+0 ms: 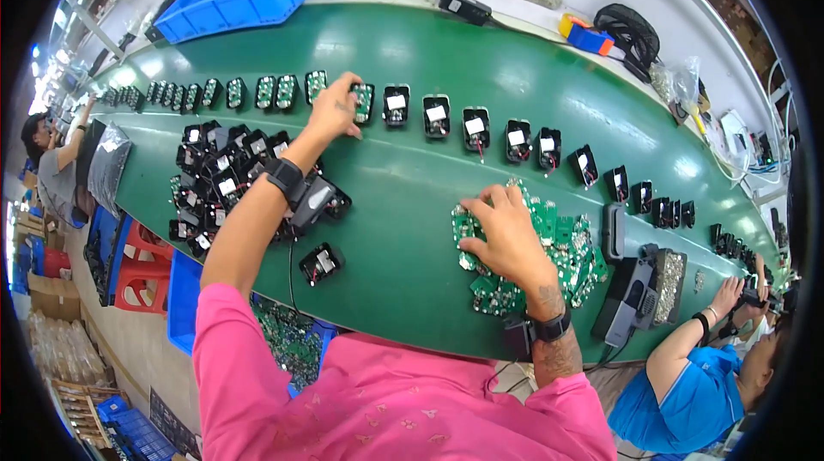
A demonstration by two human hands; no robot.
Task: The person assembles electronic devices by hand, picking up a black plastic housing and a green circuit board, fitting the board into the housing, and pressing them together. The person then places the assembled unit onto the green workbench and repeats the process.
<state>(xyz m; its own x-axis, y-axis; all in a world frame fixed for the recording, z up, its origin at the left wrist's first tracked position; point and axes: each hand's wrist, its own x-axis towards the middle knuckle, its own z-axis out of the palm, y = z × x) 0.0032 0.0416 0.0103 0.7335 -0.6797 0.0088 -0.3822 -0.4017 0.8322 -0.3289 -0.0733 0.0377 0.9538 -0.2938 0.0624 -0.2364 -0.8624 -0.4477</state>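
Observation:
My left hand (333, 111) reaches to the row of black casings. Its fingers and thumb span the far and near edges of a black casing with a green circuit board (364, 104) in its top. Over a loose pile of green circuit boards (562, 242) is my right hand (508, 236), its fingers curled and its thumb and forefinger on either side of a circuit board (462, 224) at the pile's left edge. Right of my left hand, the row's casings (436, 117) show white labels inside; left of it, casings (264, 92) hold green boards.
A heap of black casings (227, 173) lies beneath my left forearm, with a single casing (321, 263) nearer me. Dark grey devices (625, 302) and a tray of small metal parts (668, 288) stand right. A blue bin (249, 6) sits behind. Co-workers sit at both sides.

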